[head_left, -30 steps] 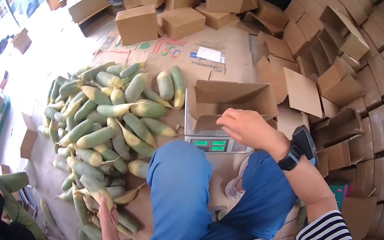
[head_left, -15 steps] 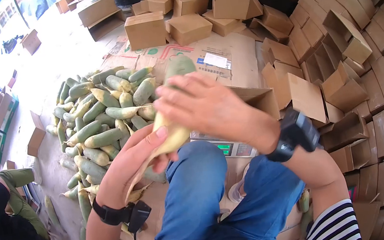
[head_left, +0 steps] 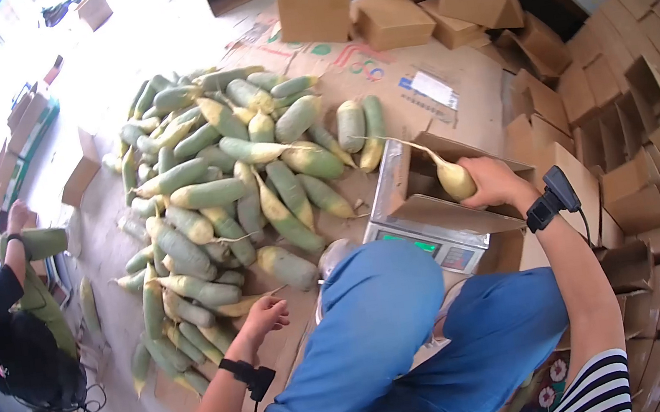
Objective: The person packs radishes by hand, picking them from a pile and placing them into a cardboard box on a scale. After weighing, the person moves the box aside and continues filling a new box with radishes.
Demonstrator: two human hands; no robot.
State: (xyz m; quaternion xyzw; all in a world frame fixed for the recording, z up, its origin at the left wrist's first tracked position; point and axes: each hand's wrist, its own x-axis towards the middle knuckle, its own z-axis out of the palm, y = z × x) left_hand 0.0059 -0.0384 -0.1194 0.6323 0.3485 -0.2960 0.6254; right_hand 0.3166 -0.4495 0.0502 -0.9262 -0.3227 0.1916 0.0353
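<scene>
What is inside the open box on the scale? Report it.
The box on the scale shows bare inner wall, and the right hand holds a radish at the opening. The front flap, radish and hand hide the bottom, so anything there is unseen.

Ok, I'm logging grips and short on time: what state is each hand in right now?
Left hand: loosely open, nothing visible in it.
Right hand: closed around the thick end of a radish, over the open box.

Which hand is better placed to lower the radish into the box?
Right, I'd say: the right hand holds the radish at the box's opening; the left hand looks empty, near the pile.
</scene>
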